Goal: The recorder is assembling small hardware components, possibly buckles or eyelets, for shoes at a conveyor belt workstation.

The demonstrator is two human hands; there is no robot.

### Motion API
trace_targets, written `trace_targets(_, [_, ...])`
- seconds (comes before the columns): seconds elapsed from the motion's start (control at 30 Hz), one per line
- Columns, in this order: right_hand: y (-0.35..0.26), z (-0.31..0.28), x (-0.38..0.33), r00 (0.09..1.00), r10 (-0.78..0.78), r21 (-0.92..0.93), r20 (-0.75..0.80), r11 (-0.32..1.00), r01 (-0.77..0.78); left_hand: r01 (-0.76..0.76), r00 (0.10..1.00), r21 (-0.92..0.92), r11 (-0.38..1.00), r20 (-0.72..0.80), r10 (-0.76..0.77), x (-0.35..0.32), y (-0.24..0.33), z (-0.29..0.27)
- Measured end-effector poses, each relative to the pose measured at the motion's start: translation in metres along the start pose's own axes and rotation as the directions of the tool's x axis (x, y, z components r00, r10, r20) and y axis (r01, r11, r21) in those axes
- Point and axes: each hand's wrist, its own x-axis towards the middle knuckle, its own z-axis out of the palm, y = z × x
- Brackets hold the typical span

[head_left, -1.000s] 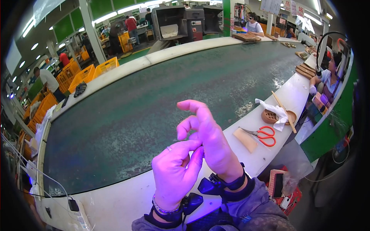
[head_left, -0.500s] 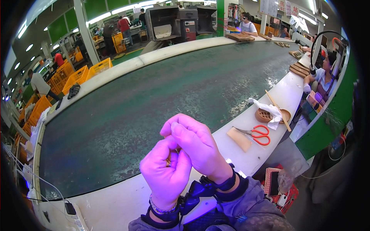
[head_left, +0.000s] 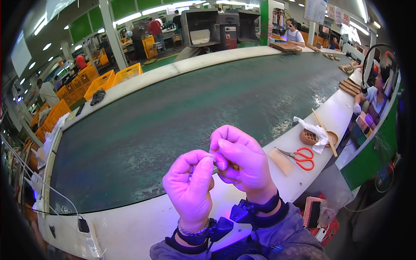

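Over the near edge of the dark green belt (head_left: pixel 164 112), my left hand (head_left: pixel 190 186) and my right hand (head_left: pixel 245 162) meet fingertip to fingertip. Thumb and forefinger of each are pinched together. A tiny, pale thing sits where the tips meet, too small and covered to name. To the right, on the white ledge, lie scissors with red handles (head_left: pixel 305 158), nearest my right hand, and a flat beige block (head_left: pixel 281 161) beside their blades. Farther along, a brown, oval dish-like piece (head_left: pixel 308 138) carries a white cloth (head_left: pixel 320 144) and a light wooden stick (head_left: pixel 326 133).
A power strip (head_left: pixel 92 240) with cables lies at the lower left. Yellow crates (head_left: pixel 99 85) and a black glove-like item (head_left: pixel 98 96) line the far left side. A co-worker (head_left: pixel 376 93) sits at the right; another person (head_left: pixel 294 34) is at the far end, near brown flat pieces (head_left: pixel 285 47).
My fingertips, earlier overlapped and bunched, have drawn apart, with the right hand shifting right. The whole view has swung slightly, so the surroundings sit farther right.
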Motion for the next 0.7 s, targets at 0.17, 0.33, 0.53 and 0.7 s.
trace_targets(0.17, [0.0024, 0.0006, -0.0004, 0.996, -0.078, -0.072, 0.035, 0.994, 0.081, 0.061, 0.998, -0.102, 0.993, 0.036, -0.057, 0.0001, 0.0021, -0.0048])
trace_targets(0.33, [0.0033, -0.0041, -0.0008, 0.992, -0.119, -0.146, 0.051, 0.981, 0.126, 0.140, 0.988, -0.155, 0.978, 0.090, -0.127, -0.0003, 0.0034, -0.0046])
trace_targets(0.53, [0.0011, -0.0032, 0.0015, 0.974, -0.167, -0.228, 0.152, 0.953, 0.199, 0.165, 0.983, -0.169, 0.972, 0.110, -0.148, -0.0003, 0.0046, -0.0066])
trace_targets(0.7, [0.0008, -0.0090, 0.0022, 0.958, -0.220, -0.276, 0.182, 0.924, 0.264, 0.155, 0.984, -0.150, 0.976, 0.109, -0.139, 0.0010, 0.0038, -0.0057])
